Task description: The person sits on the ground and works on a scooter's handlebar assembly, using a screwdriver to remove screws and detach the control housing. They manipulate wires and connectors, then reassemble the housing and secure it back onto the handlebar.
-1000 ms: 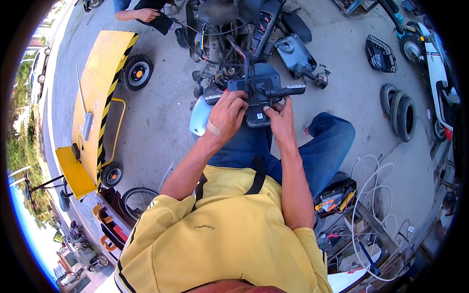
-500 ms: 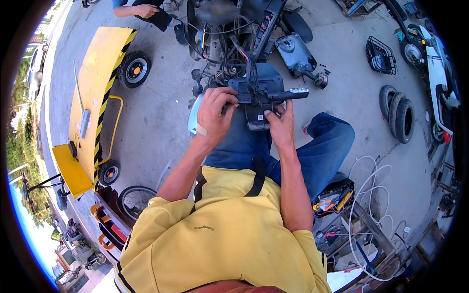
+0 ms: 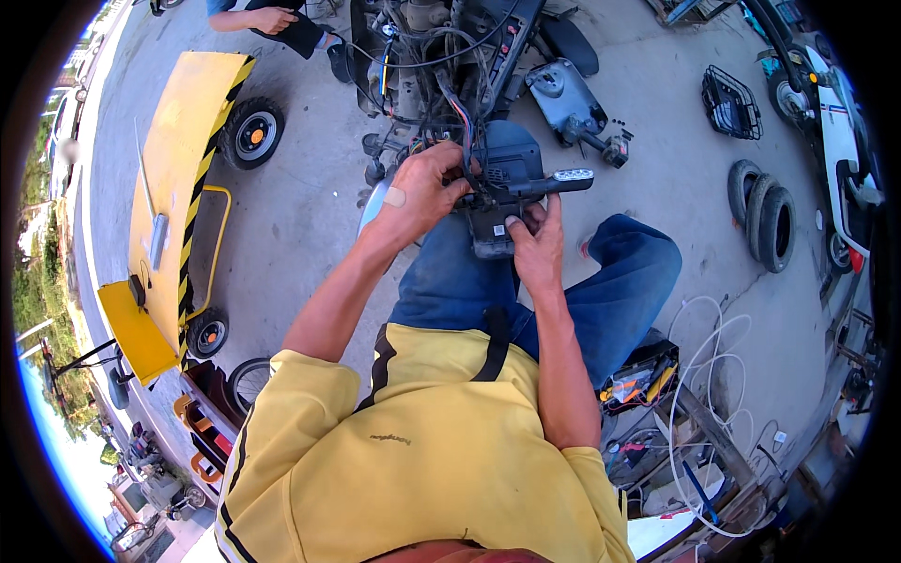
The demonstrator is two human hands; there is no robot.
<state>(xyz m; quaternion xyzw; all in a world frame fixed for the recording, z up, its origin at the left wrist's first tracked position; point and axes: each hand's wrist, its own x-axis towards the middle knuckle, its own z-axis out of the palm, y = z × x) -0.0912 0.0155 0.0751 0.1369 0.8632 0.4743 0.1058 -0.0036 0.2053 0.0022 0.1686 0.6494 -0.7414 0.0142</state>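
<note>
A black plastic housing (image 3: 490, 223) with a light bar (image 3: 571, 178) sticking out of its right side rests over my jeans-clad legs. My right hand (image 3: 539, 246) is closed on its lower right edge, thumb on the near face and fingers behind. At the upper left of the housing, my left hand (image 3: 424, 195) pinches at dark wires where they meet it; the fingers partly hide the spot. A bundle of coloured wires (image 3: 460, 111) runs from the housing up into the stripped front of a scooter-like vehicle (image 3: 422, 66).
On the concrete lie a grey panel (image 3: 568, 98), a black wire basket (image 3: 732, 103) and several tyres (image 3: 776, 230). A yellow cart (image 3: 178, 122) stands left. Toolbox (image 3: 643, 375) and white hose (image 3: 676, 422) sit lower right. Another person's hand (image 3: 274, 19) shows at top left.
My left hand has moved up and to the right, from the housing's left edge to the wires. The housing has tilted slightly, while my right hand keeps its grip.
</note>
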